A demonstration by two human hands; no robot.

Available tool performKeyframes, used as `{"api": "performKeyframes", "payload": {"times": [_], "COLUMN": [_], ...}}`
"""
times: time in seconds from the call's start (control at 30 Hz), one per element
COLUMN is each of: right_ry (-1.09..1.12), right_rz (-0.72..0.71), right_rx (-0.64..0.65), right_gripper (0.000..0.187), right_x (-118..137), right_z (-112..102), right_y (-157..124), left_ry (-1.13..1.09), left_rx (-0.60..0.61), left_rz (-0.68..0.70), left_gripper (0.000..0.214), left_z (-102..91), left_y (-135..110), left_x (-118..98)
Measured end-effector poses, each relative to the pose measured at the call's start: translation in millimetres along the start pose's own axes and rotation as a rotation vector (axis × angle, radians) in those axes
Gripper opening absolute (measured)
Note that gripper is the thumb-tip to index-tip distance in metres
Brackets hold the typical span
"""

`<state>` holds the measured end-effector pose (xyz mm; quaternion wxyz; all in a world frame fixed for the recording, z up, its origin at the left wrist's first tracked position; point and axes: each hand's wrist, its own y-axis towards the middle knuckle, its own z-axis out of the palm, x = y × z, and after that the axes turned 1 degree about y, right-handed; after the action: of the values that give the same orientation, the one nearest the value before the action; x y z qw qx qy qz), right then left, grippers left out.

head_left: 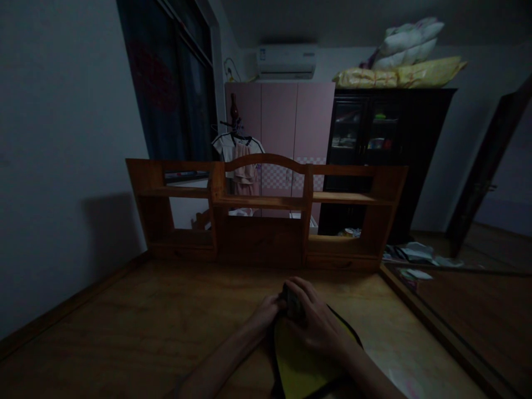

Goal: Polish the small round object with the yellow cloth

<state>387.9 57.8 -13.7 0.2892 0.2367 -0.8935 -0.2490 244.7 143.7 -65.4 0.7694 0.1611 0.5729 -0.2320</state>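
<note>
A yellow, flat piece with black edging (301, 366) lies on the wooden board in front of me. At its far end is a small dark object (294, 306), too dim to name. My right hand (318, 327) is wrapped over this object from the right, its fingers curled across the top, and its palm hides part of the yellow piece. From the left, my left hand (269, 311) pinches at the near side of the same object, its fingertips partly hidden.
The wide wooden board (187, 310) has a raised edge (432, 327) on the right. A wooden shelf headboard (260, 238) stands across its far end, with a wall (75, 166) at left. Beyond are pink wardrobe doors (278, 119) and a black cabinet (386, 127). Clear plastic (394, 377) lies at right.
</note>
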Motion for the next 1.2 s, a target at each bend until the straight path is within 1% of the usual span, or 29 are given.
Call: {"api": "performKeyframes", "payload": {"times": [0.07, 0.17, 0.33, 0.47, 0.53, 0.67, 0.8, 1.0, 1.13, 1.2], "right_ry": [0.021, 0.049, 0.085, 0.094, 0.088, 0.068, 0.070, 0.071, 0.065, 0.063], "right_rz": [0.010, 0.023, 0.036, 0.033, 0.024, 0.014, 0.012, 0.031, 0.038, 0.039], "right_rx": [0.001, 0.015, 0.048, 0.056, 0.059, 0.064, 0.078, 0.043, 0.024, 0.015], "right_gripper": [0.076, 0.076, 0.079, 0.080, 0.081, 0.084, 0.084, 0.082, 0.083, 0.083], "right_x": [1, 1, 4, 1, -2, -4, -5, -5, -3, -1], "right_z": [1, 1, -2, 1, 2, 4, 5, 5, 2, 0], "right_y": [1, 1, -1, -1, -1, -2, -3, -1, 1, 1], "left_ry": [0.020, 0.069, 0.114, 0.143, 0.153, 0.167, 0.224, 0.215, 0.185, 0.166], "left_rx": [-0.026, -0.032, -0.118, -0.192, -0.225, -0.231, -0.268, -0.172, -0.162, -0.138], "left_rz": [0.036, 0.095, 0.164, 0.195, 0.200, 0.188, 0.206, 0.215, 0.163, 0.130], "left_gripper": [0.030, 0.033, 0.039, 0.033, 0.033, 0.040, 0.040, 0.044, 0.052, 0.053], "left_z": [-3.3, -7.5, -15.6, -21.2, -21.6, -19.4, -20.2, -20.4, -17.3, -16.4], "left_y": [3, 7, 11, 11, 10, 9, 11, 12, 13, 13], "left_x": [5, 9, 7, 1, -1, -3, 1, 3, 3, 4]}}
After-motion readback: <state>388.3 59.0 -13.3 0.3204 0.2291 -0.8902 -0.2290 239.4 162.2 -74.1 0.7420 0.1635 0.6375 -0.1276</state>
